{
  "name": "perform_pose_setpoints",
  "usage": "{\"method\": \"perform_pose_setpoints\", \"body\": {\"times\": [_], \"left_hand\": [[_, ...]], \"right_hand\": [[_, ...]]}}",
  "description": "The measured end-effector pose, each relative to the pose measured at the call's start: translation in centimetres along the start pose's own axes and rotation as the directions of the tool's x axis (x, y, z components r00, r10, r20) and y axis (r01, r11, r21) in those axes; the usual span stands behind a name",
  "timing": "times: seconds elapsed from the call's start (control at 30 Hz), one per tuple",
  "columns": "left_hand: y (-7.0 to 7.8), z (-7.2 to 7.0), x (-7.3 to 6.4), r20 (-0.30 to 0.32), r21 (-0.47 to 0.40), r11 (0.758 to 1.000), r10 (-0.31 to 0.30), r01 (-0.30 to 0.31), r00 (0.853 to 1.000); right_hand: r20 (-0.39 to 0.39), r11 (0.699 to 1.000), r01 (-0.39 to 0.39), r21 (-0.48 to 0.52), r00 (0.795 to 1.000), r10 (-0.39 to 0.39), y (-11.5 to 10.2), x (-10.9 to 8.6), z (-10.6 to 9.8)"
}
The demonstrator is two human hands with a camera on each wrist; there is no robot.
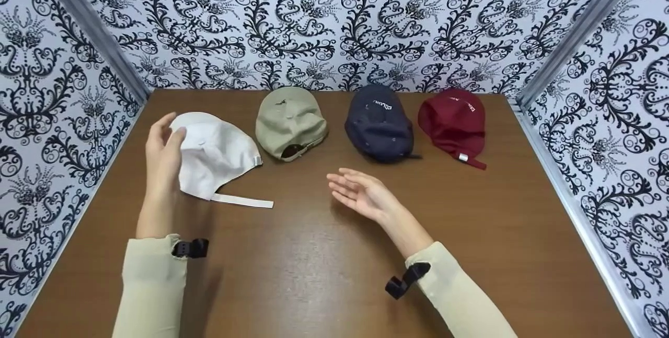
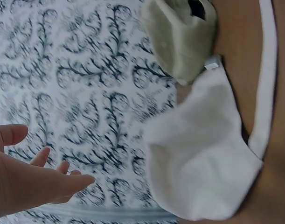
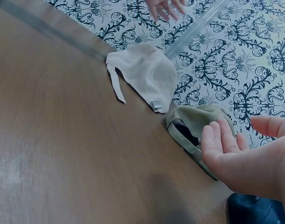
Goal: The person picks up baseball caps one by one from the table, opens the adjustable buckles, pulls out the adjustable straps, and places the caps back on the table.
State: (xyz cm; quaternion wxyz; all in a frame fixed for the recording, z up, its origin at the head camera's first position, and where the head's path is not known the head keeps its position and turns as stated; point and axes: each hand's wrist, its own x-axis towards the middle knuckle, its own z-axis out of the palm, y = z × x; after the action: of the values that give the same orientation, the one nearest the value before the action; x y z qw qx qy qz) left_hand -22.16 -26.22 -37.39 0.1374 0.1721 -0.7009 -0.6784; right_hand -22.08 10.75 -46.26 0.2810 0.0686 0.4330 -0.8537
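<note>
A white cap (image 1: 214, 152) lies at the left of the table, its loose strap stretched out toward the middle. Above its left edge hovers my left hand (image 1: 164, 155), fingers loosely bent; the left wrist view shows that hand (image 2: 35, 177) apart from the white cap (image 2: 198, 149). My right hand (image 1: 366, 194) is held in the air in front of the navy cap (image 1: 379, 124), palm partly turned up and holding nothing. Between the white and navy caps sits an olive cap (image 1: 290, 121). Farthest right is a dark red cap (image 1: 453, 121) with its strap toward me.
The brown wooden table (image 1: 292, 275) is enclosed by a back wall (image 1: 324, 19) and side walls in black-and-white scroll pattern. A metal strip (image 1: 580, 223) runs along the table's right edge. Black bands circle both sleeves.
</note>
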Motion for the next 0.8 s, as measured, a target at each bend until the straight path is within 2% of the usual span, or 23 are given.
{"method": "perform_pose_setpoints", "body": {"times": [0.13, 0.27, 0.4, 0.53, 0.63, 0.8], "left_hand": [[0.4, 1.2, -0.8, 0.064, -0.009, 0.997, 0.081, -0.081, 0.995], [-0.1, 2.4, -1.1, 0.155, 0.005, 0.996, 0.087, -0.089, 0.984], [-1.3, 3.5, -1.2, 0.262, 0.062, 0.997, 0.021, -0.038, 0.965], [-3.0, 4.7, -1.1, 0.349, 0.094, 0.994, -0.082, 0.053, 0.933], [-4.5, 5.8, -0.9, 0.385, 0.104, 0.986, -0.159, 0.128, 0.909], [-6.8, 7.9, -0.8, 0.402, 0.077, 0.969, -0.244, 0.233, 0.883]], "right_hand": [[-0.015, 1.0, 0.0, -0.025, 1.0, -0.001, -0.4, 0.5, 0.3], [-0.039, 0.999, 0.006, -0.05, 0.999, -0.008, -0.7, 1.2, 0.6], [-0.072, 0.996, 0.012, -0.091, 0.997, -0.019, -1.0, 2.1, 1.0], [-0.105, 0.99, 0.013, -0.142, 0.994, -0.028, -1.1, 3.1, 1.3], [-0.125, 0.984, 0.013, -0.175, 0.991, -0.036, -1.1, 3.8, 1.6], [-0.152, 0.976, 0.011, -0.216, 0.987, -0.045, -0.8, 4.9, 2.1]]}}
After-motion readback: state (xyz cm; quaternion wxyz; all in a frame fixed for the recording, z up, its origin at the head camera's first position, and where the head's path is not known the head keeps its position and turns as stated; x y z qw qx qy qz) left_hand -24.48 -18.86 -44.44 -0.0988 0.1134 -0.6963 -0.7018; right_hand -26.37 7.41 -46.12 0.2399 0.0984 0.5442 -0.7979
